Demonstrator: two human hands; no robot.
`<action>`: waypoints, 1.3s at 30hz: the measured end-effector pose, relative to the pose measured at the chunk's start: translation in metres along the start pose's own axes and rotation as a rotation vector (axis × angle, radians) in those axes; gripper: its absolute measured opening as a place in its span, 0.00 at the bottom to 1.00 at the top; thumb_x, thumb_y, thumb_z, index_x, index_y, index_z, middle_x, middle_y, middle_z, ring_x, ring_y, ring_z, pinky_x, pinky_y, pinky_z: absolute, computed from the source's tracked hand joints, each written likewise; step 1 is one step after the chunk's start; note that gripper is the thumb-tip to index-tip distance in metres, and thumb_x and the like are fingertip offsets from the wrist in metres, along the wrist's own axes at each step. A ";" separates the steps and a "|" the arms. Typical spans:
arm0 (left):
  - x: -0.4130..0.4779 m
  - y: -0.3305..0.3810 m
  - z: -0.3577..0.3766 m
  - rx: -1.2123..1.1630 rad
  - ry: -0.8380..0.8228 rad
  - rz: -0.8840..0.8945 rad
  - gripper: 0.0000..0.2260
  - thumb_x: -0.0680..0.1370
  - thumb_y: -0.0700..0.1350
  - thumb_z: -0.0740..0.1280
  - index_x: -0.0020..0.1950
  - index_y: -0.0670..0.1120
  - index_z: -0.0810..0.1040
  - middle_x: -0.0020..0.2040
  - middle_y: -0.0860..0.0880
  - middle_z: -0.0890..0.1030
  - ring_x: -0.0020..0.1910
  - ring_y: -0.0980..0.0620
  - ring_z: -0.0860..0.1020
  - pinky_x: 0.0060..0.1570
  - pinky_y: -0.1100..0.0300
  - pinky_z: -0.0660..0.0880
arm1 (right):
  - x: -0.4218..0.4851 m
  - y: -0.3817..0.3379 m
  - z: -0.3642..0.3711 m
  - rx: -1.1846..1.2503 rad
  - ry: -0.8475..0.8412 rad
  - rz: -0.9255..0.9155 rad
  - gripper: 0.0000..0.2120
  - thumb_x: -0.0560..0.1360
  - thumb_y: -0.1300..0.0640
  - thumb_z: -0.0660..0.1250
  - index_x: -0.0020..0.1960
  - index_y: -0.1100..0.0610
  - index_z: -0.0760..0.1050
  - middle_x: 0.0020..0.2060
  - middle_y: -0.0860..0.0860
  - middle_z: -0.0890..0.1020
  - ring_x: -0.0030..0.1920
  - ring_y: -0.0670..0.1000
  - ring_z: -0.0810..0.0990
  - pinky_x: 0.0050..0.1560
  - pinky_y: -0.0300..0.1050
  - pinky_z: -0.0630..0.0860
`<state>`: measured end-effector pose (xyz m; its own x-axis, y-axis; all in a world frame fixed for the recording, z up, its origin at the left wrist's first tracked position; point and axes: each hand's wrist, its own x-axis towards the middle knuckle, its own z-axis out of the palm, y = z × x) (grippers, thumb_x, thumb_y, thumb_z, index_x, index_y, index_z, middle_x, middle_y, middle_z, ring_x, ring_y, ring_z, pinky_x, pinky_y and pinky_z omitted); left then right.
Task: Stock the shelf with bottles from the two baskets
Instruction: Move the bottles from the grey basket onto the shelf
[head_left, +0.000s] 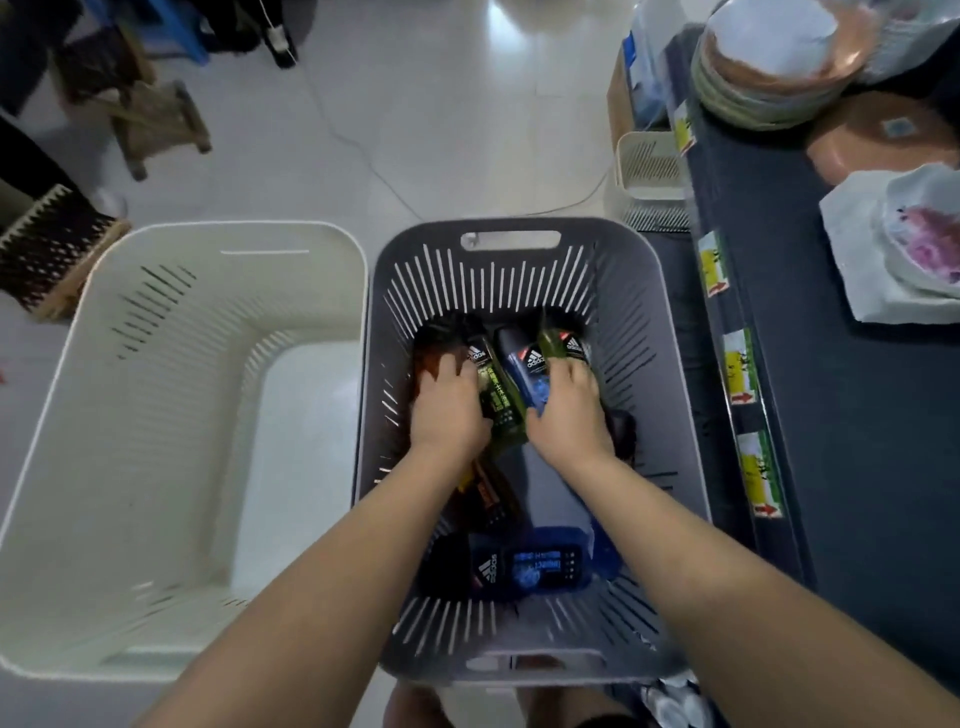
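Reaching into the grey basket (519, 241), the left hand (447, 402) closes over an amber-brown bottle (434, 351) at its ten o'clock, while the right hand (569, 410) clasps an olive-green bottle (556, 345) at its twelve. Between them lie a green-labelled bottle (498, 397) and a blue bottle (530, 374). At six o'clock another blue bottle (540, 566) lies flat. The white basket (156, 415), at nine o'clock, looks emptied; the shelf (831, 364) runs along three o'clock. Roughly half remains.

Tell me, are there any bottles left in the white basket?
No, the white basket shows only its bare floor, while the bottles lie in the grey basket beside it.
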<state>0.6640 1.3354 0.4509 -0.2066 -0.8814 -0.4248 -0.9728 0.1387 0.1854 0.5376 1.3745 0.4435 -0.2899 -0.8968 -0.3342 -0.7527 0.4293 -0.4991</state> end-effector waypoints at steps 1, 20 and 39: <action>0.001 -0.001 0.004 0.005 -0.002 -0.007 0.32 0.73 0.44 0.73 0.74 0.45 0.62 0.72 0.45 0.63 0.64 0.39 0.68 0.59 0.49 0.72 | 0.006 -0.001 0.002 0.025 -0.004 0.054 0.30 0.74 0.62 0.67 0.73 0.63 0.60 0.70 0.59 0.64 0.72 0.58 0.60 0.72 0.49 0.61; 0.011 -0.005 0.013 0.083 0.023 0.003 0.30 0.75 0.36 0.66 0.75 0.46 0.63 0.75 0.42 0.60 0.66 0.34 0.68 0.63 0.52 0.69 | 0.028 -0.002 0.010 0.341 -0.135 0.476 0.43 0.67 0.48 0.76 0.72 0.64 0.58 0.69 0.60 0.69 0.67 0.60 0.70 0.62 0.50 0.71; 0.026 0.052 0.035 -0.016 -0.022 -0.186 0.23 0.83 0.39 0.51 0.74 0.28 0.50 0.69 0.33 0.67 0.64 0.42 0.75 0.59 0.55 0.74 | -0.011 0.002 -0.008 0.497 -0.038 0.444 0.30 0.68 0.52 0.74 0.64 0.62 0.66 0.55 0.56 0.78 0.51 0.57 0.78 0.47 0.45 0.74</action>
<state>0.6047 1.3353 0.4187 -0.0259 -0.8813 -0.4719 -0.9927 -0.0328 0.1157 0.5341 1.3849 0.4529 -0.4822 -0.6226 -0.6163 -0.2019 0.7635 -0.6134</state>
